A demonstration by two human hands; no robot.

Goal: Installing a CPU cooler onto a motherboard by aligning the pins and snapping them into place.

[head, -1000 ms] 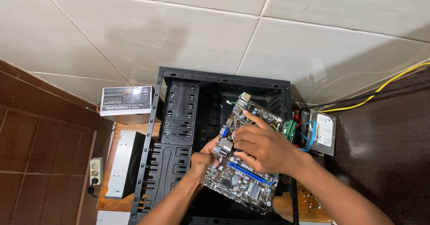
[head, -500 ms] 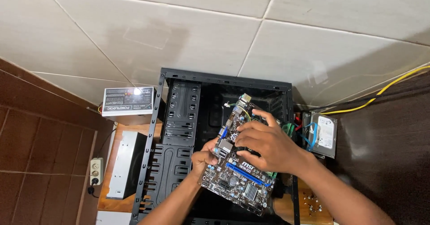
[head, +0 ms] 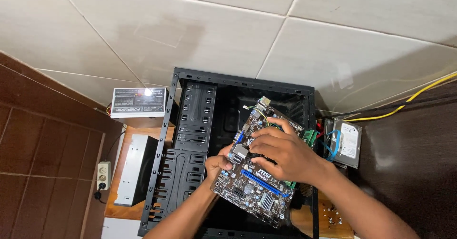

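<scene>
A black case (head: pixel 190 172) lies open on the bench (head: pixel 121 205), its drive bays on the left. Above its opening a motherboard (head: pixel 252 186) is held tilted, far end raised. The right hand (head: pixel 285 153) spreads over the board's upper face, fingers clamped on it. The left hand (head: pixel 216 165) grips the board's left edge. A hard drive (head: pixel 347 144) lies right of the case, a power supply (head: pixel 138 103) far left, an optical drive (head: pixel 135 170) just left.

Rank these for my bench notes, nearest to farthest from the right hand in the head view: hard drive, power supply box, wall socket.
1. Hard drive, just right of the right hand.
2. Power supply box, upper left.
3. Wall socket, far left.
</scene>
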